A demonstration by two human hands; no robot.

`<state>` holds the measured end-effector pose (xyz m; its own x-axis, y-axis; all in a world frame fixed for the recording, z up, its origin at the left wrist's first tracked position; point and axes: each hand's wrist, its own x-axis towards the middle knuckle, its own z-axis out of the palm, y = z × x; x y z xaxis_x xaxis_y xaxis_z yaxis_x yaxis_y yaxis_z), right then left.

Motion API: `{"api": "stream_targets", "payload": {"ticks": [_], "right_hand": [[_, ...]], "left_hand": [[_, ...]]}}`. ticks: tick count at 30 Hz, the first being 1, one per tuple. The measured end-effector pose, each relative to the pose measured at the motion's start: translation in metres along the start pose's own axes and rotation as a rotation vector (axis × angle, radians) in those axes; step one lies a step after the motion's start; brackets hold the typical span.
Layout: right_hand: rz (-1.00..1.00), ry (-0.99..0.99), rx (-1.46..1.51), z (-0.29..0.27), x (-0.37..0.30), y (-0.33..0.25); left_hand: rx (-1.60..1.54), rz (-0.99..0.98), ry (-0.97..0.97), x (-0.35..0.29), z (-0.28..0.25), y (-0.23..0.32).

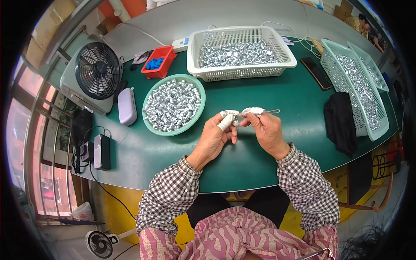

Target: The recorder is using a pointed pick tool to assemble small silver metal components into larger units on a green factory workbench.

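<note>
Just right of the pale-green bowl [175, 131], the left hand [213, 135] pinches a small metal part [235, 117]; the right hand [268, 129], closed, grips a wire tool [272, 111] lying crosswise, leftward end near the part. Beyond the bowl: a white basket [242, 73].

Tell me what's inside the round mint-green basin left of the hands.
The round mint-green basin holds a heap of small silvery metal pieces. Only the top layer shows; whatever lies beneath it, and the basin's floor, is covered.
</note>
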<state>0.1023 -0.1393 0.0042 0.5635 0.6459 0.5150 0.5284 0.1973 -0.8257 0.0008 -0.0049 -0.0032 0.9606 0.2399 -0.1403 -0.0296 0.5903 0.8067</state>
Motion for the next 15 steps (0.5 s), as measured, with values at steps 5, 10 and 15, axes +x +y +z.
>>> {"api": "stream_targets", "payload": {"ticks": [5, 10, 15], "right_hand": [[0.174, -0.009, 0.175, -0.003, 0.005, 0.003], [0.299, 0.101, 0.254, -0.007, 0.010, 0.005], [0.312, 0.175, 0.229, -0.013, 0.016, 0.027]], "left_hand": [[0.068, 0.000, 0.017, -0.001, 0.005, 0.000], [0.145, 0.173, 0.117, 0.005, 0.002, 0.001], [0.220, 0.187, 0.241, 0.004, 0.007, 0.007]]}}
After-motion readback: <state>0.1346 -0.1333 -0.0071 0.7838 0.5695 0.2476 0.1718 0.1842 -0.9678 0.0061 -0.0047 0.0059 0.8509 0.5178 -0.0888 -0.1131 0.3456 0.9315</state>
